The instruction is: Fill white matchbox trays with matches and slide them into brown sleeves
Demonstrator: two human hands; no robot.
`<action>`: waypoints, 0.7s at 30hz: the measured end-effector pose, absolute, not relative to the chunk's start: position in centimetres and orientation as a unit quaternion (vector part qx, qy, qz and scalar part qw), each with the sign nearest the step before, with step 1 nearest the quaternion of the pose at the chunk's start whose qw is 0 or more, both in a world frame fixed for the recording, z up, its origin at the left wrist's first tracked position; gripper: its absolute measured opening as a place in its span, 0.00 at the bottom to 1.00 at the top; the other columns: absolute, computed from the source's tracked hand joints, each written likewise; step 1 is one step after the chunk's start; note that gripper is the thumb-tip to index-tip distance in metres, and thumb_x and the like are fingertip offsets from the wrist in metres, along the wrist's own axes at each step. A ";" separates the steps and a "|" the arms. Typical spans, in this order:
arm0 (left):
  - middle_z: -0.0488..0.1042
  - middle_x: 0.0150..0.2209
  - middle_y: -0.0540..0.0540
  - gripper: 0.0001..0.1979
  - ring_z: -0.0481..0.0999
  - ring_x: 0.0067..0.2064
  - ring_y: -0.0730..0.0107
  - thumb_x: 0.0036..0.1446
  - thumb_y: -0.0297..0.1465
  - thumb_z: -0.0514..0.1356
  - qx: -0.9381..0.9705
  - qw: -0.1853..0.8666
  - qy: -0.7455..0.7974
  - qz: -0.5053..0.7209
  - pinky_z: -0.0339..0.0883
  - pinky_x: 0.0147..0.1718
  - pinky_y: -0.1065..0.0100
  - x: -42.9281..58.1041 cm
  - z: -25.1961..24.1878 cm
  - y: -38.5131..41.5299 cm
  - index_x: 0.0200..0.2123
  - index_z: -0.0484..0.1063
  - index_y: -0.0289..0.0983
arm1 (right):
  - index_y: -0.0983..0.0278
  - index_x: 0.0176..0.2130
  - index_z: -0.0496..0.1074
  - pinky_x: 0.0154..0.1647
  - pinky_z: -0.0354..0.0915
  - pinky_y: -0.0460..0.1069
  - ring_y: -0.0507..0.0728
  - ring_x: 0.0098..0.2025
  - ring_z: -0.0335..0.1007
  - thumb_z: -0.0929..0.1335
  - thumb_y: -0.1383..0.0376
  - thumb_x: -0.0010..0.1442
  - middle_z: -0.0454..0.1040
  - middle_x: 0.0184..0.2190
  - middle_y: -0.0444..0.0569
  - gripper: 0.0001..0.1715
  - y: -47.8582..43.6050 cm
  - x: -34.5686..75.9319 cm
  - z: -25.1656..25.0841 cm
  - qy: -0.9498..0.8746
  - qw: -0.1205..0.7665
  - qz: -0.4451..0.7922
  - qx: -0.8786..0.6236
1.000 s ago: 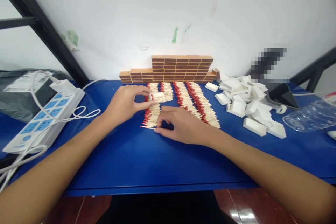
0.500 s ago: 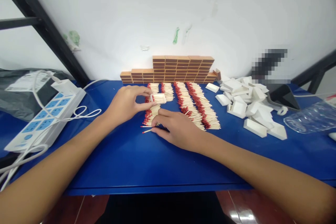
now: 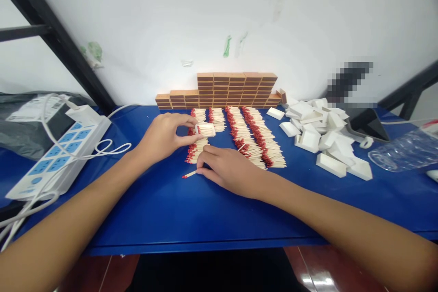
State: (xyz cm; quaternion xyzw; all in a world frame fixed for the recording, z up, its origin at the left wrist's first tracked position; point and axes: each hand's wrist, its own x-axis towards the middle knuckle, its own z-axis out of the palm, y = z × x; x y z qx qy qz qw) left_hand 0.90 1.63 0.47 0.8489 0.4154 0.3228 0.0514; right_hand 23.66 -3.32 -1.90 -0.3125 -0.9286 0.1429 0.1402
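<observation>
Between the thumb and fingers of my left hand (image 3: 164, 134) is a small white tray (image 3: 205, 129) with matchsticks lying in it, held above the leftmost row of matches. My right hand (image 3: 226, 169) pinches red-tipped matchsticks (image 3: 189, 174) near the front end of that row; their heads point left. Rows of red-headed matches (image 3: 262, 139) lie on the blue table (image 3: 178, 210), the two right rows longer. Behind them, brown matchboxes (image 3: 236, 91) are stacked against the wall.
A pile of white trays (image 3: 310, 123) lies on the right, beside a dark device (image 3: 371, 123) and a clear plastic bottle (image 3: 404, 153). At left are a power strip (image 3: 61, 155) with white cables and a dark plastic bag (image 3: 23, 123).
The matchsticks at my right fingertips, spread apart before, are now close together. My left hand still holds the tray in nearly the same place. The view has shifted slightly.
</observation>
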 end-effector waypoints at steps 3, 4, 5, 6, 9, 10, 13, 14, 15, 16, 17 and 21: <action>0.87 0.43 0.46 0.15 0.86 0.43 0.58 0.60 0.43 0.71 0.851 0.047 0.415 0.318 0.75 0.44 0.63 0.9 0.5 1.7 0.44 0.82 0.40 | 0.64 0.44 0.74 0.38 0.64 0.50 0.55 0.39 0.74 0.66 0.64 0.76 0.76 0.45 0.50 0.08 -3.1 24.1 -1.5 -0.932 0.145 0.138 -0.302; 0.87 0.43 0.46 0.14 0.86 0.43 0.58 0.60 0.43 0.71 0.853 0.045 0.413 0.316 0.74 0.44 0.63 0.8 0.5 1.7 0.44 0.82 0.40 | 0.63 0.44 0.73 0.39 0.63 0.50 0.55 0.39 0.73 0.67 0.64 0.76 0.76 0.44 0.49 0.07 -2.8 24.4 -1.3 -0.931 0.159 0.136 -0.299; 0.87 0.43 0.46 0.14 0.86 0.43 0.58 0.60 0.42 0.71 0.855 0.042 0.410 0.315 0.74 0.45 0.64 0.8 0.5 1.7 0.43 0.82 0.39 | 0.63 0.44 0.73 0.39 0.63 0.49 0.55 0.39 0.73 0.67 0.64 0.75 0.75 0.43 0.49 0.06 -2.5 24.7 -1.1 -0.928 0.181 0.132 -0.299; 0.87 0.43 0.46 0.14 0.86 0.43 0.59 0.60 0.42 0.71 0.857 0.041 0.406 0.314 0.74 0.45 0.64 0.8 0.4 1.8 0.43 0.82 0.39 | 0.63 0.44 0.73 0.39 0.63 0.49 0.55 0.39 0.72 0.67 0.65 0.75 0.75 0.43 0.48 0.05 -2.0 25.2 -0.9 -0.922 0.204 0.126 -0.304; 0.87 0.42 0.46 0.15 0.86 0.43 0.58 0.61 0.43 0.71 0.866 0.032 0.392 0.308 0.73 0.44 0.64 0.9 0.4 1.7 0.44 0.82 0.38 | 0.62 0.43 0.72 0.39 0.60 0.49 0.56 0.38 0.69 0.68 0.66 0.74 0.73 0.39 0.48 0.04 -0.4 26.7 -0.4 -0.893 0.278 0.081 -0.345; 0.87 0.41 0.46 0.16 0.86 0.42 0.58 0.61 0.44 0.71 0.868 0.024 0.388 0.308 0.73 0.44 0.64 0.9 0.4 1.7 0.44 0.82 0.38 | 0.62 0.42 0.72 0.38 0.59 0.49 0.56 0.37 0.68 0.68 0.66 0.73 0.72 0.37 0.47 0.04 0.1 27.1 -0.2 -0.884 0.295 0.067 -0.357; 0.87 0.40 0.46 0.17 0.86 0.41 0.58 0.61 0.46 0.71 0.869 0.004 0.383 0.315 0.73 0.43 0.63 1.2 0.3 1.4 0.44 0.83 0.39 | 0.62 0.42 0.72 0.36 0.56 0.49 0.55 0.34 0.65 0.68 0.65 0.73 0.70 0.35 0.46 0.04 1.0 27.7 -0.2 -0.867 0.314 0.049 -0.383; 0.87 0.40 0.46 0.17 0.86 0.41 0.58 0.61 0.47 0.71 0.868 0.002 0.381 0.319 0.73 0.42 0.63 1.3 0.3 1.3 0.43 0.83 0.39 | 0.63 0.41 0.72 0.35 0.56 0.49 0.55 0.34 0.64 0.68 0.65 0.73 0.69 0.34 0.45 0.04 1.1 27.7 -0.2 -0.865 0.313 0.051 -0.389; 0.87 0.39 0.47 0.17 0.86 0.40 0.59 0.61 0.47 0.71 0.868 0.003 0.379 0.322 0.73 0.41 0.64 1.4 0.2 1.2 0.43 0.83 0.40 | 0.63 0.41 0.72 0.35 0.56 0.49 0.54 0.33 0.63 0.68 0.66 0.73 0.69 0.34 0.45 0.04 1.1 27.7 -0.4 -0.865 0.309 0.055 -0.392; 0.87 0.39 0.47 0.17 0.86 0.40 0.59 0.62 0.47 0.70 0.867 0.006 0.377 0.326 0.74 0.41 0.64 1.5 0.3 1.0 0.44 0.83 0.40 | 0.63 0.42 0.72 0.35 0.56 0.49 0.54 0.33 0.63 0.68 0.66 0.72 0.68 0.34 0.45 0.04 1.1 27.6 -0.5 -0.865 0.304 0.061 -0.394; 0.87 0.39 0.47 0.18 0.86 0.41 0.59 0.62 0.47 0.70 0.867 0.011 0.375 0.329 0.74 0.42 0.64 1.5 0.3 0.9 0.44 0.83 0.40 | 0.63 0.42 0.72 0.35 0.56 0.49 0.54 0.33 0.62 0.68 0.66 0.72 0.68 0.34 0.45 0.03 1.0 27.4 -0.6 -0.867 0.299 0.067 -0.393; 0.87 0.41 0.46 0.19 0.86 0.42 0.59 0.62 0.49 0.70 0.866 0.033 0.373 0.331 0.75 0.44 0.64 1.6 0.4 0.8 0.45 0.83 0.40 | 0.63 0.42 0.72 0.35 0.55 0.49 0.53 0.31 0.60 0.70 0.67 0.71 0.67 0.32 0.43 0.01 0.7 27.2 -0.7 -0.869 0.307 0.077 -0.380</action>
